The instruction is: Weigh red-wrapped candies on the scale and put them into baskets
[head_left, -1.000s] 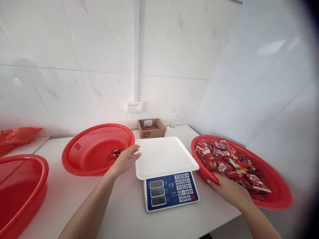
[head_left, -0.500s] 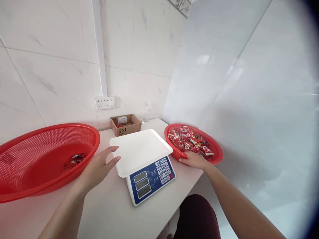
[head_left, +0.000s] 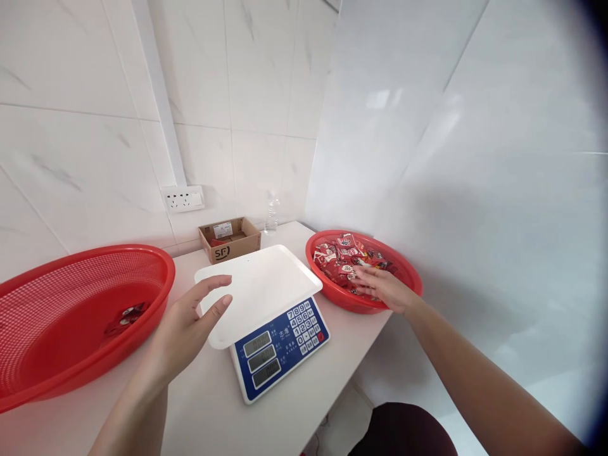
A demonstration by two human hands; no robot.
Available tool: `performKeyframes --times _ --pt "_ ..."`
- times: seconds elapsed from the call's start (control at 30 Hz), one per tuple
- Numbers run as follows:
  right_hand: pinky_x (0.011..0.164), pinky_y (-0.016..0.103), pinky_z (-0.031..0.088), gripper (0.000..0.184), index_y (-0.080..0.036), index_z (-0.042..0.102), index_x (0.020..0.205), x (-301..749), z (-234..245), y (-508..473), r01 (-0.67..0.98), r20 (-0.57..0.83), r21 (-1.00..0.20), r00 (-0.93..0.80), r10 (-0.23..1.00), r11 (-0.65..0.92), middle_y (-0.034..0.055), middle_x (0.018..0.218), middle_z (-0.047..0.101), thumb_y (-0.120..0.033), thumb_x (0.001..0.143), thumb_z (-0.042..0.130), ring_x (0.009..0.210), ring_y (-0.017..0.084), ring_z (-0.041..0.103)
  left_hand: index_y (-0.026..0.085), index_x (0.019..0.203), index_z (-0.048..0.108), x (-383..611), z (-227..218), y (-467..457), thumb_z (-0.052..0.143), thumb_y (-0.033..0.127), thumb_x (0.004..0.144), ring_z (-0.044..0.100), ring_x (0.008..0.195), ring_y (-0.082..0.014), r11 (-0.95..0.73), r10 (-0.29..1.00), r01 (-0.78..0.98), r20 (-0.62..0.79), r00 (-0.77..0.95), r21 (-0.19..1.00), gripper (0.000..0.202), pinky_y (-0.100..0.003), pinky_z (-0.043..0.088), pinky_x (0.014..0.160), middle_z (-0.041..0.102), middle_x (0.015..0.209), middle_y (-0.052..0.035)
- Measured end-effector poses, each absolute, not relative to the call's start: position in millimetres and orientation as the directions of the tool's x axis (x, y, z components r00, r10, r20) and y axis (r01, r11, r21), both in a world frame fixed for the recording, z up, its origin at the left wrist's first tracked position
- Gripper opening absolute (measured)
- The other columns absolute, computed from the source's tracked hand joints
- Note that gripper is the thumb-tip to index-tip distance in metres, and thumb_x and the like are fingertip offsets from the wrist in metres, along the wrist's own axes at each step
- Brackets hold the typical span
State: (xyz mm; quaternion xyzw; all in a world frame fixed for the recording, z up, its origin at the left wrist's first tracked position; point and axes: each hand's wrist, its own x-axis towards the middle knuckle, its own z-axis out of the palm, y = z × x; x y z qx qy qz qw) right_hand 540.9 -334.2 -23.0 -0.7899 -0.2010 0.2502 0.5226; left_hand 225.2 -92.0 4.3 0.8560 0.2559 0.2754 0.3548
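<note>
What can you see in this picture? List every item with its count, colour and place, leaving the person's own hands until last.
Baskets: two, red mesh, one left, one right of the scale.
Snack packets: many, red, in right basket; a few in left basket.
Scale: one, blue face, white tray, table centre.
Cardboard box: one, brown, by the wall.
Bottle: one, clear, beside the box.
Socket: one, white, on the wall.
Table: one, white.
Left hand: open, at tray's edge.
Right hand: open, over the right basket's packets.

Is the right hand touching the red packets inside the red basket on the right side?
Touching. In the head view the right hand lies flat on the red packets in the right basket, fingers spread, no gap visible.
</note>
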Motion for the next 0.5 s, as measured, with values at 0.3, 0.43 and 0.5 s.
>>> performKeyframes --times 0.3,0.43,0.5 --pt "0.097 0.035 0.044 0.049 -0.018 0.048 0.128 570.7 -7.6 -359.0 0.23 -0.098 -0.801 0.861 0.5 -0.553 0.0092 0.136 0.048 -0.037 0.083 0.051 0.119 0.024 0.05 0.03 0.111 0.058 244.2 7.2 -92.1 0.05 0.057 0.077 0.052 0.116 -0.0261 -0.593 0.584 0.155 0.29 0.758 0.79 0.044 -0.035 0.05 0.085 0.06 0.123 -0.0019" --pt "0.104 0.043 0.033 0.068 -0.02 0.039 0.137 591.1 -13.3 -367.3 0.475 -0.048 -0.356 0.851 0.524 -0.805 0.0103 0.141 0.041 -0.033 0.074 0.062 0.126 0.031 0.04 0.031 0.112 0.058 243.3 1.2 -84.2 0.05 0.058 0.077 0.052 0.117 -0.0261 -0.592 0.599 0.187 0.273 0.753 0.784 0.045 -0.035 0.05 0.085 0.059 0.124 -0.0016" --pt "0.1 0.044 0.036 0.078 -0.017 0.035 0.139 599.1 -22.6 -367.0 0.463 -0.136 -0.181 0.862 0.489 -0.868 0.0151 0.137 0.044 -0.028 0.068 0.068 0.121 0.035 0.045 0.03 0.112 0.058 244.2 -0.3 -81.9 0.049 0.057 0.077 0.052 0.116 -0.0261 -0.591 0.597 0.179 0.278 0.753 0.786 0.045 -0.036 0.05 0.086 0.059 0.124 -0.0025"
